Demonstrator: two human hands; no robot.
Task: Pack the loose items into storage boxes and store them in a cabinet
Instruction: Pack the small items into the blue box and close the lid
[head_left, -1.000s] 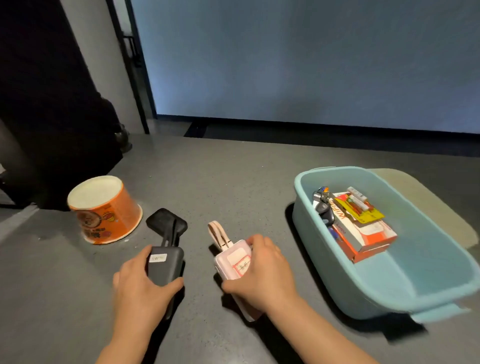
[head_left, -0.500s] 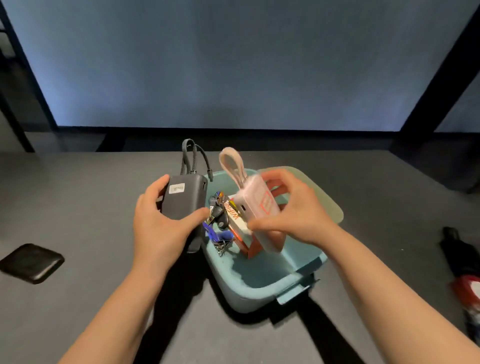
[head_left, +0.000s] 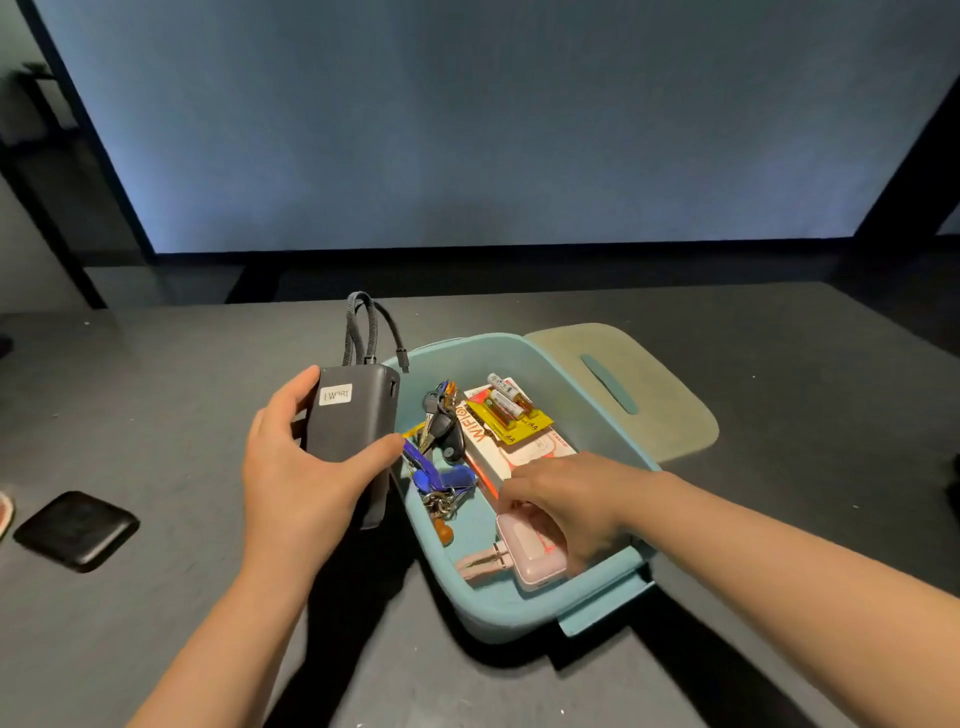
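Head view, left hand (head_left: 301, 467) gripping grey power bank (head_left: 353, 415); right hand (head_left: 566, 504) holding pink power bank (head_left: 530, 558) inside teal box (head_left: 519, 613)

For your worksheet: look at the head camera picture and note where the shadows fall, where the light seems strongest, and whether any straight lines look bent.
Head view: dark shadows lie on the table under both forearms and beside the blue box; the pale wall behind is brightest; the table's far edge and the dark posts lean outward, a wide-angle effect; the right hand looks slightly soft.
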